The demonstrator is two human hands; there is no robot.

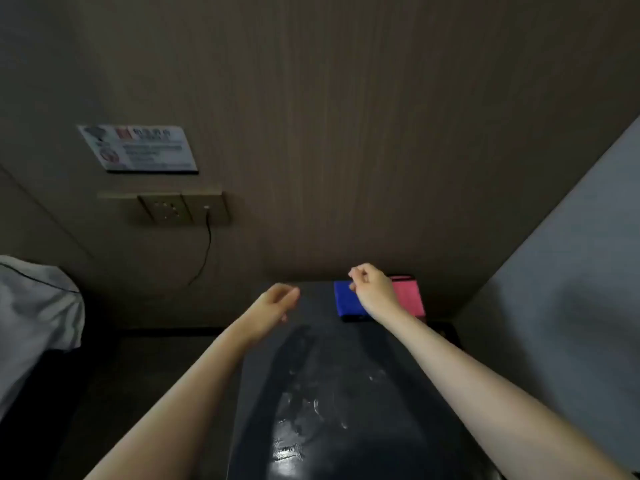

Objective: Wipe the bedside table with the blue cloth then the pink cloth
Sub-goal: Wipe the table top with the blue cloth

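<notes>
Both hands reach toward the cloths; wiping looks not yet begun.

The blue cloth (pixel 348 299) lies folded at the far edge of the dark tabletop (pixel 332 393), against the wall, with the pink cloth (pixel 410 297) just beside it on its right. The right hand (pixel 372 289) hovers over the blue cloth, its grip loosely curled with fingertips pinched together and nothing in it; whether it touches the cloth I cannot tell. The left hand (pixel 273 306) hangs left of the blue cloth, half open and empty. The step in hand seems to be picking up the blue cloth; next the right hand must lower and close on it. Pale smears mark the tabletop nearer than the blue cloth. Further left of it are a bed (pixel 34 306), and on the wall a socket (pixel 183 207), its cable (pixel 207 244) and a notice (pixel 138 148); none blocks the reach.
</notes>
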